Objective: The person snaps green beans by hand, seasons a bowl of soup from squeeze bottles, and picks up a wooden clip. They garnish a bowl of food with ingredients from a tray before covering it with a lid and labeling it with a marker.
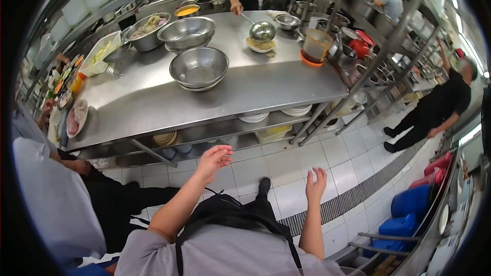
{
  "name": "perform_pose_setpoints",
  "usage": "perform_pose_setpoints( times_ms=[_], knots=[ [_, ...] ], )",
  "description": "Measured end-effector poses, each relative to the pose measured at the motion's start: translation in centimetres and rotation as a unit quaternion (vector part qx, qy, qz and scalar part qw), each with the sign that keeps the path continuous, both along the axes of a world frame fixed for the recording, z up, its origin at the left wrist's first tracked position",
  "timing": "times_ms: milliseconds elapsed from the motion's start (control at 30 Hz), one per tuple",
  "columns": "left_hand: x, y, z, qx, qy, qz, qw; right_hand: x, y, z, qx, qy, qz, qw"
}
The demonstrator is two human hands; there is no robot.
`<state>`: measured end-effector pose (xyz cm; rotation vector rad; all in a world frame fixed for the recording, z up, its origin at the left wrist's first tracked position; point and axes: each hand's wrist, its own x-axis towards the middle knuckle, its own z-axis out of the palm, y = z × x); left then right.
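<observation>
My left hand [215, 161] is raised in front of the steel table's near edge, its fingers loosely bent and nothing in them. Off to the right, my right hand [316, 184] hovers over the tiled floor, fingers half curled with a gap beside the thumb; I see nothing held. Neither hand touches the steel table [245, 92]. Stacked metal bowls [198, 66] stand on it beyond my left hand. Across the table, a co-worker's hand [236, 7] grips a large ladle [262, 31], tilted over a white plate of food [261, 45].
On my left stands a co-worker [51, 189], close by. A person in black [434, 107] is at the right. Blue tubs [404, 225] and a floor drain grate [353, 194] lie right of me. A plastic container [317, 46] sits near the table's right end.
</observation>
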<state>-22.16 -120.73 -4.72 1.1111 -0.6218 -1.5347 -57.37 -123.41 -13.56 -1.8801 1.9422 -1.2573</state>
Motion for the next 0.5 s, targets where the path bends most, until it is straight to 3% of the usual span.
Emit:
perform_pose_setpoints(
  times_ms=[67,200,267,300,467,500],
  knots=[
    [1.5,-1.3,0.6,-0.008,0.0,0.058,0.998,2.9,-7.9,0.8,0.096,-0.212,0.094,0.968],
    [3.3,-4.1,2.0,-0.037,0.005,0.239,0.97,10.6,-22.4,1.1,0.147,-0.267,0.234,0.923],
    [3.3,-5.3,2.6,-0.022,0.007,0.29,0.957,14.9,-27.1,3.0,0.264,-0.398,0.281,0.833],
    [3.1,-6.1,2.7,-0.015,0.01,0.327,0.945,16.8,-29.5,3.5,0.271,-0.392,0.294,0.829],
    [1.2,-7.7,2.7,-0.013,0.001,0.411,0.911,24.0,-39.3,3.8,0.373,-0.538,0.314,0.688],
    [1.0,-7.8,2.5,-0.009,0.004,0.433,0.902,25.2,-40.9,4.0,0.378,-0.536,0.319,0.684]
  ],
)
